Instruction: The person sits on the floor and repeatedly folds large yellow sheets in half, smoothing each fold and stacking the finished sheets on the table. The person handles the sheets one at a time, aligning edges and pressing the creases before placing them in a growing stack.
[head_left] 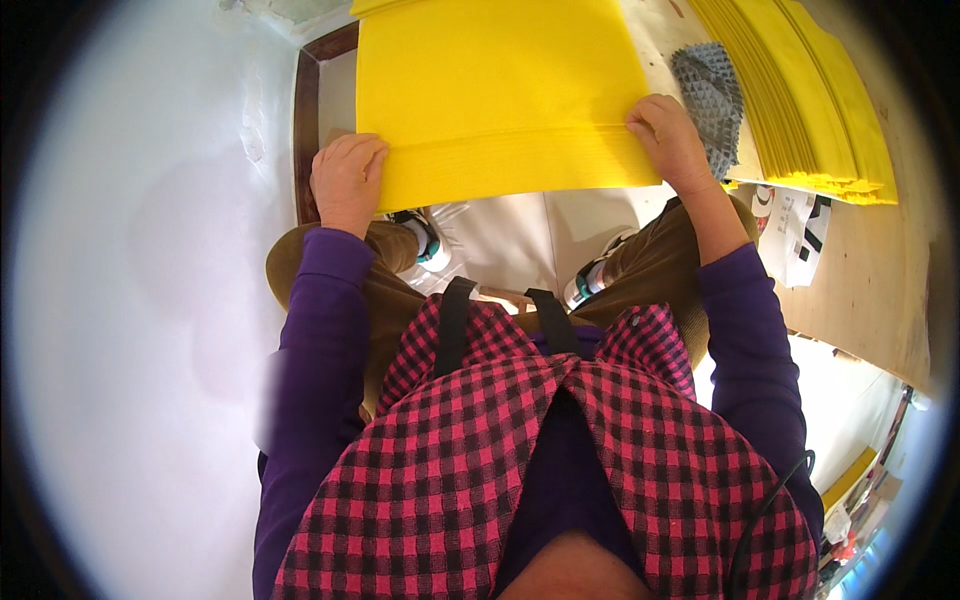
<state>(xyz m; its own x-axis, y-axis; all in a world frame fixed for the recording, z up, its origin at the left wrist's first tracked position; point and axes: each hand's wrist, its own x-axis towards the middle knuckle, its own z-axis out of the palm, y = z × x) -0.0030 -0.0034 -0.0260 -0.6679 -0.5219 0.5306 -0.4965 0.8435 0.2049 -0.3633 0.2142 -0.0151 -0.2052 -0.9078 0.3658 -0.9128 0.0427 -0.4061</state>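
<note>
A wide sheet of yellow fabric [500, 80] lies spread in front of me, with a folded band along its near side whose front edge hangs over my feet. My left hand [347, 180] pinches the left end of this band, fingers curled over the edge. At the right end, my right hand [668, 140] grips the fabric between thumb and fingers. The band is stretched fairly straight between both hands. What lies under the fabric is hidden.
On the right, a wooden table [870, 290] carries a thick stack of folded yellow fabric [815, 100]. A grey textured cloth [708, 105] lies between that stack and my right hand. A white wall [150, 300] runs along my left, with a dark wooden frame edge [307, 140] beside it.
</note>
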